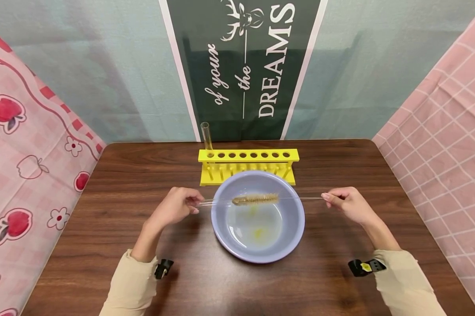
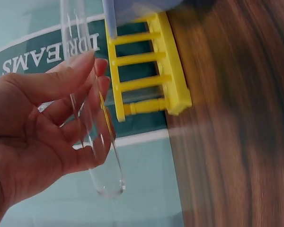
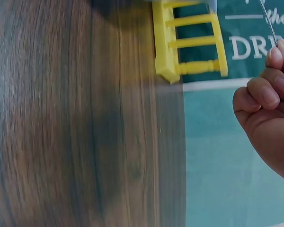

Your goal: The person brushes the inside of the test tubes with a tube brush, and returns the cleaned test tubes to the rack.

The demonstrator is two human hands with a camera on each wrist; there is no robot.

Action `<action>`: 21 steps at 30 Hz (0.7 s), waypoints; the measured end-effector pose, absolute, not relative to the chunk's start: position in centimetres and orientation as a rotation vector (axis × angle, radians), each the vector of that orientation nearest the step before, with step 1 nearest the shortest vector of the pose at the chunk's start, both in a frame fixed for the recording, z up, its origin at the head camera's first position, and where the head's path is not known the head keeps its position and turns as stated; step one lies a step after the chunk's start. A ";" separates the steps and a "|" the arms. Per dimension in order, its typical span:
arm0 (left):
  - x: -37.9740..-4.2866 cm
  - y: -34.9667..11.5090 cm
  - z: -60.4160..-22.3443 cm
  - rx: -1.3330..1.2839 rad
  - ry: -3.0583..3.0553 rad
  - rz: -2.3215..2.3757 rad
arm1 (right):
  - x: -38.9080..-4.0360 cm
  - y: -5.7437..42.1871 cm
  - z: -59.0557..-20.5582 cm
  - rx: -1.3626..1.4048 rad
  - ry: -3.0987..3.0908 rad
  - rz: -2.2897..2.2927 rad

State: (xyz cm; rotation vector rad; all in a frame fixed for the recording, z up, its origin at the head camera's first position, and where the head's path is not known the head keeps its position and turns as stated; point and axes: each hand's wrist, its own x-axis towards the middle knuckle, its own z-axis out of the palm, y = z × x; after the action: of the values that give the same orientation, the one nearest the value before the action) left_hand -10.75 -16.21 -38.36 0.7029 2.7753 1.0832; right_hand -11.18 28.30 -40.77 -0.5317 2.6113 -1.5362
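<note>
**Left grip point(image 1: 176, 204) on thin glass is the weak point**

The left grip holds a glass tube point(image 1: 208, 202) near its rounded, closed end, thumb against fingers. The right grip point(image 1: 345, 204) pinches the thin wire handle point(image 1: 310, 198) of a brush point(image 1: 257, 200). Tube and brush lie in one line, almost level, above the far half of the basin point(image 1: 218, 224). Where the mouth of the tube ends, I cannot tell clearly.

In my judgement, the main danger is slipping: if the glass is wet, a strong pull or twist of the brush could draw the tube from the left grip, and it could crack in the basin. A crooked push might bend the wire or load the thin wall sideways. Too deep a push could strike the closed end. A quick withdrawal could throw drops onto the desk point(image 1: 91, 219).

The yellow rack point(image 1: 248, 159) stands just beyond the basin, with a second tube point(image 1: 205, 134) in its leftmost hole; a bumped basin could shake it.
</note>
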 end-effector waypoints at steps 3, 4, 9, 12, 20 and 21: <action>-10.8 -15.7 -38.3 0.729 2.785 1.061 | -11.2 27.6 -40.6 -0.545 2.665 -1.455; -10.8 -15.6 -38.3 0.730 2.797 1.047 | -11.2 27.3 -40.4 -0.533 2.671 -1.438; -10.9 -15.3 -38.3 0.702 2.811 1.030 | -10.5 25.4 -38.3 -0.513 2.676 -1.392; -10.8 -15.1 -38.2 0.684 2.811 1.026 | -10.2 24.2 -37.3 -0.507 2.663 -1.386; -10.3 -14.2 -37.3 0.686 2.841 0.997 | -10.0 22.5 -36.4 -0.479 2.630 -1.348; -10.3 -14.1 -37.2 0.683 2.848 0.994 | -9.9 22.3 -36.3 -0.478 2.632 -1.343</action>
State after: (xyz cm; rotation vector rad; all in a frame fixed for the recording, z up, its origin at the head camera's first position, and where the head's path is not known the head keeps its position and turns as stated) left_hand -10.31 -14.13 -37.15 0.6829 2.8478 0.9939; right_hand -9.91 22.26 -36.31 -0.4777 2.6322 -1.3433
